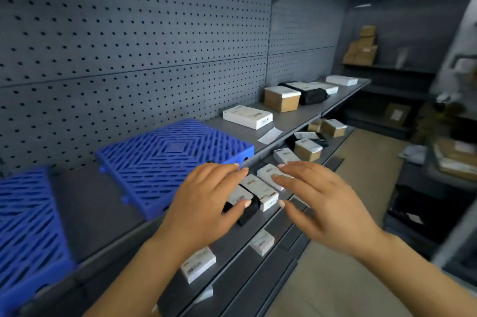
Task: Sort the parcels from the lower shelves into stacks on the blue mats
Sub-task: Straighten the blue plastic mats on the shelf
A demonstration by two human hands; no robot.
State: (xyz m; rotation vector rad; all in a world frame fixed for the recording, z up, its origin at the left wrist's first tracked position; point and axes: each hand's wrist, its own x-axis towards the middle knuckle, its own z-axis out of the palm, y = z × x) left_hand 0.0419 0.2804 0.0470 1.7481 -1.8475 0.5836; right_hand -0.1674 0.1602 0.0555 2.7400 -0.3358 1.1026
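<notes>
Grey pegboard wall fills the upper left of the frame. Below it a grey upper shelf runs from lower left toward the right. Two blue mats lie on it: the left mat at the lower left edge, the centre mat mid-frame. I see nothing on either mat, so I judge no stack begun and nearly all the sorting left.

At lower centre the lower shelf carries the parcels. My left hand reaches in with fingers straight and the thumb apart, lying over a black parcel with a white label; I cannot tell whether it touches. My right hand hovers with fingers spread over a white box, holding nothing. Between them lies another white parcel, and two small white boxes sit nearer the bottom edge.

Right of the centre mat the upper shelf holds a flat white box, a brown carton and a loose paper slip. The upper shelf's front edge overhangs the parcels, so each must come out before it goes up
</notes>
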